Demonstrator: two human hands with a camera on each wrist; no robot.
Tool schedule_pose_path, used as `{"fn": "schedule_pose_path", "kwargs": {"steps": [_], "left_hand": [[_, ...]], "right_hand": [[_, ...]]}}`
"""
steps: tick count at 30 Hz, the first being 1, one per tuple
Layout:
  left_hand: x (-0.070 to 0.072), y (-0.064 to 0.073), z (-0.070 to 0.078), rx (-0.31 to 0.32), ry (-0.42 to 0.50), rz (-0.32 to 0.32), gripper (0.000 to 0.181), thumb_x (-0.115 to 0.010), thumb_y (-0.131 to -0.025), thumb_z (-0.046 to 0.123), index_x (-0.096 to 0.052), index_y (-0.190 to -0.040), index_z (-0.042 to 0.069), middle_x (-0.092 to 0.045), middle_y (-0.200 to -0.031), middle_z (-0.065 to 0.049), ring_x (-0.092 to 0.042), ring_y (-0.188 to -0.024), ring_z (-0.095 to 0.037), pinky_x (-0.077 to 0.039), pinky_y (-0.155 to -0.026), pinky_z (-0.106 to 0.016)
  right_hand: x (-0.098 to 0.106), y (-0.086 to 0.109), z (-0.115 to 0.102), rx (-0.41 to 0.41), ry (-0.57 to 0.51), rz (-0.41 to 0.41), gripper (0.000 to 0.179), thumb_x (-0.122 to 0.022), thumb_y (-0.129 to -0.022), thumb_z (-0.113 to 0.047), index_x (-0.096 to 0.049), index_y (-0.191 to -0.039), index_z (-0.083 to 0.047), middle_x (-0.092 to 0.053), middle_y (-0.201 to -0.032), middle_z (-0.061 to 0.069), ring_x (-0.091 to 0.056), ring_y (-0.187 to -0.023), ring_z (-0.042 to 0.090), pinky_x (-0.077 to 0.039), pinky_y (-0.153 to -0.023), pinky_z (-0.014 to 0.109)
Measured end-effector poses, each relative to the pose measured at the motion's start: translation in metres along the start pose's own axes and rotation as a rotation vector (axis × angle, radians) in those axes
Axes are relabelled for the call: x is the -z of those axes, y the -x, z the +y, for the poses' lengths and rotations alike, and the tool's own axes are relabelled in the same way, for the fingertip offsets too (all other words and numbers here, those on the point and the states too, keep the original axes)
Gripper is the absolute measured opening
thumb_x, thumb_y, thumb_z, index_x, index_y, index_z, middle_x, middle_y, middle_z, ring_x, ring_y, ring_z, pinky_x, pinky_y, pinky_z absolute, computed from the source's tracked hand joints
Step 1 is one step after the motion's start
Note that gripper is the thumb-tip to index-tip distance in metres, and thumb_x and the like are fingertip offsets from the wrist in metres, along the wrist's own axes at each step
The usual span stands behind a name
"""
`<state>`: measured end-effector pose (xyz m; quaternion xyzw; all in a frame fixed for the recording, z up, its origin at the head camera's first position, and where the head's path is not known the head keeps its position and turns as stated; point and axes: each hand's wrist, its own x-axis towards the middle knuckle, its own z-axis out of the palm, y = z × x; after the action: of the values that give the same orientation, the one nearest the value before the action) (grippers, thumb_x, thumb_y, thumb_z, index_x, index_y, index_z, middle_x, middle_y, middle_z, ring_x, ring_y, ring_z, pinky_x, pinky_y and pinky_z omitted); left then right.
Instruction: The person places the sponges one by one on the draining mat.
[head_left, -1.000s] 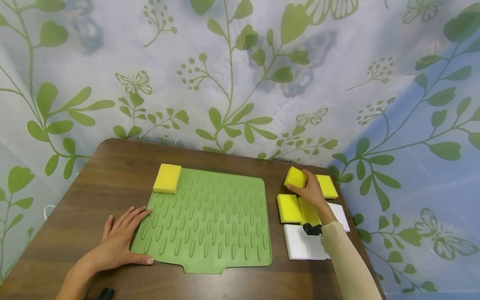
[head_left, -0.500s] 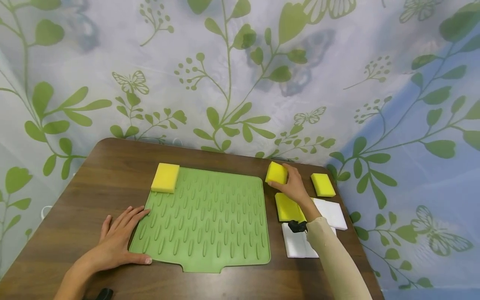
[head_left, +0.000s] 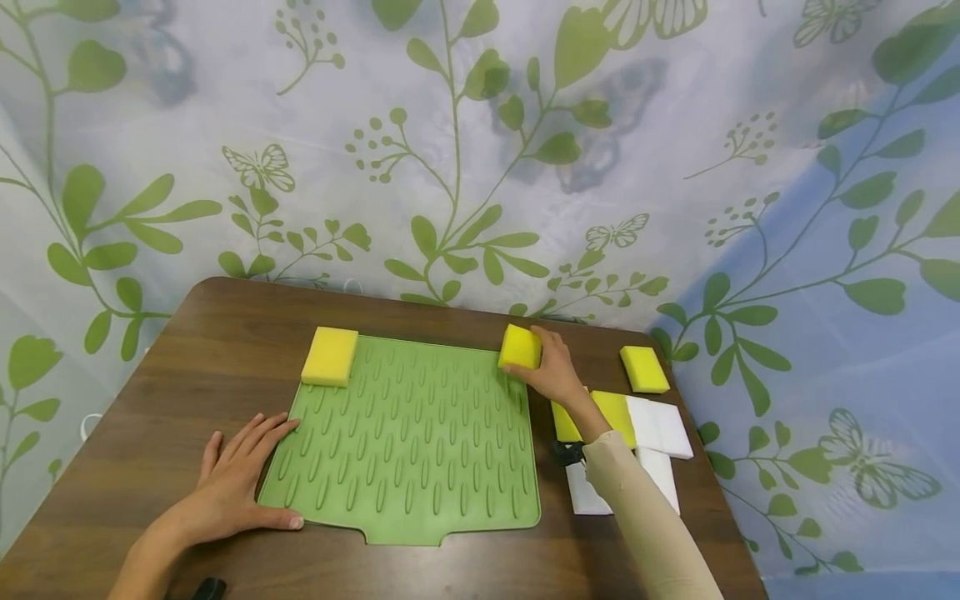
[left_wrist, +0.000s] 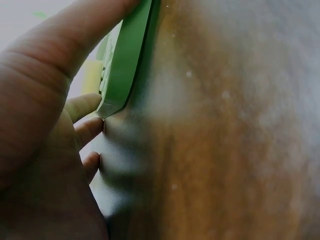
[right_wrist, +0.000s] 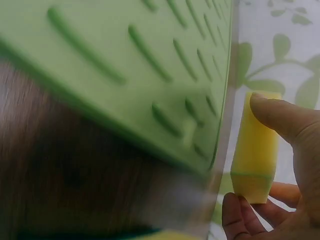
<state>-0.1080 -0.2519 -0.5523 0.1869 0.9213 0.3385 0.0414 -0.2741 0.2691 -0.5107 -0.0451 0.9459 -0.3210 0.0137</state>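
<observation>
In the head view, a green ridged drying mat (head_left: 420, 450) lies on the wooden table. One yellow sponge (head_left: 330, 357) sits on its far left corner. My right hand (head_left: 553, 367) pinches another yellow sponge (head_left: 521, 347) between thumb and fingers, over the mat's far right corner. The right wrist view shows this sponge (right_wrist: 255, 145) held up, with the thumb on one side and fingers on the other. My left hand (head_left: 243, 483) lies with its fingers spread at the mat's left edge, thumb along the near left corner. The left wrist view shows fingertips right at the rim.
Right of the mat lie yellow sponges (head_left: 613, 417), partly hidden by my right forearm, and several white sponge blocks (head_left: 663, 427). A single yellow sponge (head_left: 644, 369) lies near the table's far right corner. A leaf-patterned curtain (head_left: 480, 167) hangs behind the table (head_left: 255, 317).
My right hand has carried the yellow sponge leftward from the group at the right to over the mat's far right corner. The left hand stays at the mat's edge.
</observation>
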Motion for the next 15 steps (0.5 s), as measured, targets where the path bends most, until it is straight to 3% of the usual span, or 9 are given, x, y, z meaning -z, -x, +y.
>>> {"fn": "schedule_pose_path", "kwargs": {"steps": [7, 15], "left_hand": [[0.003, 0.001, -0.003, -0.002, 0.000, 0.017, 0.129, -0.095, -0.067, 0.067, -0.032, -0.169, 0.021, -0.028, -0.174, -0.019, -0.017, -0.161, -0.055, 0.009, -0.118, -0.085], [0.003, 0.000, -0.004, -0.020, 0.000, 0.029, 0.128, -0.095, -0.066, 0.068, -0.034, -0.168, 0.019, -0.030, -0.173, -0.020, -0.020, -0.159, -0.055, 0.007, -0.119, -0.084]], "right_hand": [[-0.021, -0.005, -0.032, 0.033, -0.025, -0.037, 0.101, -0.085, -0.092, -0.048, -0.030, -0.169, -0.014, -0.034, -0.168, 0.017, -0.042, -0.145, 0.041, -0.048, -0.106, 0.058], [-0.051, -0.005, -0.057, 0.099, -0.019, -0.045, 0.101, -0.086, -0.091, -0.047, -0.033, -0.169, -0.013, -0.037, -0.168, 0.018, -0.045, -0.140, 0.041, -0.050, -0.099, 0.055]]}}
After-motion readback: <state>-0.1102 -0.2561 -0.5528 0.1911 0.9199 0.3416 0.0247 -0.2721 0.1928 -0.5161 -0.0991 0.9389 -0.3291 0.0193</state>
